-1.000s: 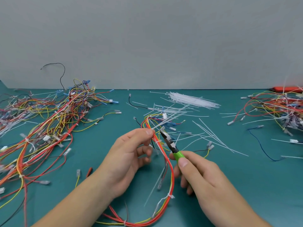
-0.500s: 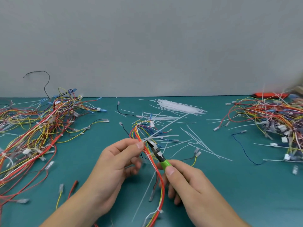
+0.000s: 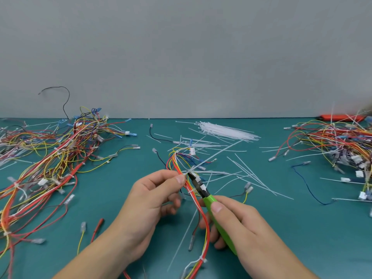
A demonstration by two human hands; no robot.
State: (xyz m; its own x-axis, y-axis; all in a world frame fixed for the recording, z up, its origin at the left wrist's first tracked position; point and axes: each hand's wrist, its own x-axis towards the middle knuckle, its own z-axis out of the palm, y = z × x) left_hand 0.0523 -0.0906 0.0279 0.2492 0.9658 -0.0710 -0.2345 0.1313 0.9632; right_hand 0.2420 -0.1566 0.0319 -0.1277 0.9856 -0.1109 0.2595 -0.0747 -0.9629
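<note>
Noted wire bundle (image 3: 205, 222) at table centre, pinched in fingertips of left hand (image 3: 149, 202); right hand (image 3: 241, 224) curled round green cutters (image 3: 210, 199), nose at cable tie (image 3: 213, 156) trailing toward 2 o'clock. Judged light, limp, springy: best held just beside the tie.

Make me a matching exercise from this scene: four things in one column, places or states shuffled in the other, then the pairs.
1. left hand
2. right hand
3. white cable ties
4. orange tool

A. far right, at the back
B. grips the green-handled cutters
C. pinches the wire bundle
D. middle, at the back

Pairs: 1-C, 2-B, 3-D, 4-A
</note>
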